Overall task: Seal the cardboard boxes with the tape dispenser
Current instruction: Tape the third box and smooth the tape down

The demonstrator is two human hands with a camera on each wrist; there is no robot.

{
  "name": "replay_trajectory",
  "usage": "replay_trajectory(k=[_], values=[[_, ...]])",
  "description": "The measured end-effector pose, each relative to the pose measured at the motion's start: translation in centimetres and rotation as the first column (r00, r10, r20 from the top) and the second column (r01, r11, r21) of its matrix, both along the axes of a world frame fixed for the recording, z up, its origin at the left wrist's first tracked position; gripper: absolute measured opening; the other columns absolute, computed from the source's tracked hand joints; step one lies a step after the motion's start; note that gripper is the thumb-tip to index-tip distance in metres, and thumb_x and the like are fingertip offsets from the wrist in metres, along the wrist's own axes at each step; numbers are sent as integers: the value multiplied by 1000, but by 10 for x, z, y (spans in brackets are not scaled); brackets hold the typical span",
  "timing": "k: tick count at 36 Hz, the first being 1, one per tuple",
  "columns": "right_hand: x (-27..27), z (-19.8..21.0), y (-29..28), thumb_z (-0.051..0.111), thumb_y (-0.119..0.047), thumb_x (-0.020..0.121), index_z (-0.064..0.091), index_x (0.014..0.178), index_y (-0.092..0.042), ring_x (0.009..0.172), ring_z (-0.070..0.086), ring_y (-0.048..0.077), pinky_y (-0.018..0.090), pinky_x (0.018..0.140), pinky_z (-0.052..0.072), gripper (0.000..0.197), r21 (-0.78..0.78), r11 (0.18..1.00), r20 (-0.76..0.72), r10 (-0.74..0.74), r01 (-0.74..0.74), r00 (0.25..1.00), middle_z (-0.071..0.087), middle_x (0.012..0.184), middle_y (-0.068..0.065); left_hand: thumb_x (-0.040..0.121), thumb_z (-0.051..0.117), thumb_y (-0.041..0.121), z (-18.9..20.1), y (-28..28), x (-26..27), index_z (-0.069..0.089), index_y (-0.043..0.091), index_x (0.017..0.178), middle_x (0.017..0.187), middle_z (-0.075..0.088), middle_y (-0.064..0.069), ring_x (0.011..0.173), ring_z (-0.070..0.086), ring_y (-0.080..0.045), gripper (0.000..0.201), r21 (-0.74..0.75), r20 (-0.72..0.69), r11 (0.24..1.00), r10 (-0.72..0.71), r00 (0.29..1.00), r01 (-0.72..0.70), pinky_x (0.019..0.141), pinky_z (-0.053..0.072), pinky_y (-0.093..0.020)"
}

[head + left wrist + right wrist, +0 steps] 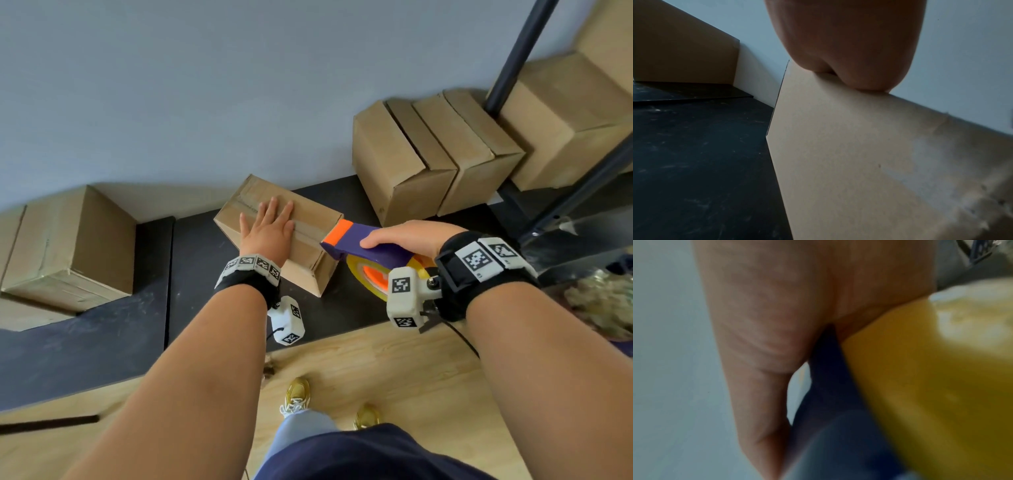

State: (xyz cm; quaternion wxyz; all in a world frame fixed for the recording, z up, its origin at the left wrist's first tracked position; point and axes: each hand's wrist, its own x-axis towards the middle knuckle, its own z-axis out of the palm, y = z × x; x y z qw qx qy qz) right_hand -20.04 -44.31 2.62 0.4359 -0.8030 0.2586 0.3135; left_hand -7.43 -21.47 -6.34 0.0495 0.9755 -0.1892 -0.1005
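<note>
A small cardboard box (310, 255) lies on the black mat near the wall, a strip of clear tape along its top seam. My left hand (269, 228) presses flat on the box top with fingers straight; the left wrist view shows the palm heel (849, 48) on the box's edge (859, 162). My right hand (407, 238) grips a purple and orange tape dispenser (356, 245) with a yellow tape roll (368, 275). Its orange nose is at the box's right end. In the right wrist view the fingers (760, 337) lie against the dark dispenser body (828, 402) and roll (931, 386).
A larger box (73, 246) sits at the left on the mat (102, 342). Three boxes (431, 154) stand in a row at the right, another big box (565, 116) behind a black metal frame (513, 58). Wooden floor (394, 377) and my shoes are below.
</note>
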Motion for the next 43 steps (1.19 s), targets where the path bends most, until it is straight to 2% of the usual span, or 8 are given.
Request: replay_trajectory(k=[6,12,19,23,28,31,36,43], values=[[-27,-8,-23,71,-53,78,62,113,-15,88,66,22,31,78,49,53,92,993,-86,-66,73,994,71,103,10,102,8,42,-1,-4,0,2,39,152,161,-4,4,148,-7,-17,50,11,5,1000,15,1000,-15,117,-12,-51],[-23,-17,-15,71,-58,76,61,107,-15,97,65,23,37,97,48,53,-13,999,-31,-51,51,998,69,103,7,102,12,43,-1,-4,-2,5,41,151,161,-3,5,148,-8,-17,50,-22,3,999,27,1000,-27,117,-11,-49],[-18,-29,1,69,-59,78,60,108,-14,85,62,18,26,69,44,55,-60,997,34,-41,43,999,64,95,3,102,27,45,12,-14,-23,17,30,152,161,5,2,148,5,-23,53,-222,50,963,166,985,-151,120,12,-41],[-18,-31,1,68,-59,79,61,110,-14,90,63,19,31,80,47,55,-37,999,41,-37,38,998,66,104,6,100,31,48,11,-18,-44,23,29,151,161,10,2,148,5,-20,55,-322,86,937,172,981,-136,121,7,-42],[-18,-27,3,66,-54,83,60,97,-16,81,60,16,25,68,42,41,-30,999,49,-19,20,999,63,92,3,83,32,77,-2,-12,-56,11,35,152,161,-4,-1,147,-11,-21,83,-147,99,989,27,995,-12,116,-9,-50],[-18,-25,5,65,-53,85,58,106,-13,82,59,17,26,70,43,46,-42,999,47,-6,8,999,61,92,3,75,34,84,0,-12,-55,6,35,152,161,-10,-5,146,-17,-27,96,-135,39,990,44,998,-38,116,-12,-53],[-20,-26,3,66,-55,83,58,104,-14,85,60,18,30,77,44,47,-84,996,37,-18,21,999,63,97,5,74,45,79,9,-16,-53,-5,33,152,159,-17,-5,144,-22,-28,104,-6,-19,999,-35,999,35,112,-13,-61],[-21,-23,1,66,-57,82,59,108,-14,88,61,19,31,79,44,51,-89,996,20,-9,10,1000,63,96,4,83,30,72,0,-26,-60,-6,33,152,160,-12,-5,145,-16,-32,87,61,84,998,-19,996,14,110,-6,-67]])
